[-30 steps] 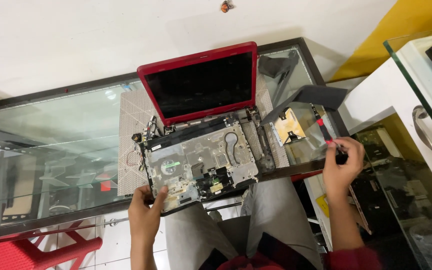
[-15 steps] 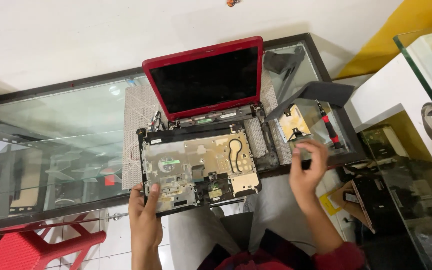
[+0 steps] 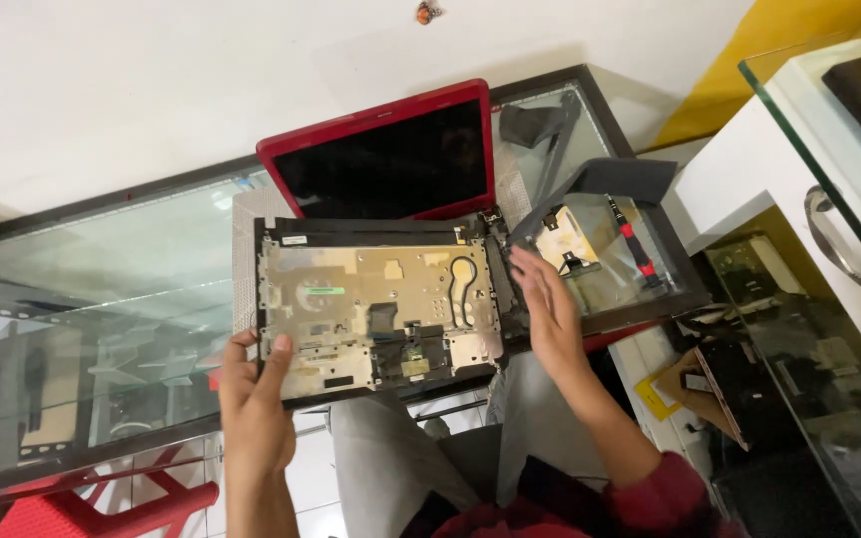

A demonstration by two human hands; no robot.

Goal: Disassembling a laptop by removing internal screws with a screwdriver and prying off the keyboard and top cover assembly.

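Left hand [image 3: 256, 403] pinches the laptop base [image 3: 381, 309] at its near-left corner — right hand [image 3: 547, 309], fingers spread, rests against its right edge on the glass table [image 3: 102, 289].

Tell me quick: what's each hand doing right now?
Left hand: closed on the front left corner of the laptop base.
Right hand: open, fingers flat against the base's right edge, holding nothing.

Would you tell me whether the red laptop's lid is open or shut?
Open: the red lid stands raised, dark screen showing, behind the stripped base.
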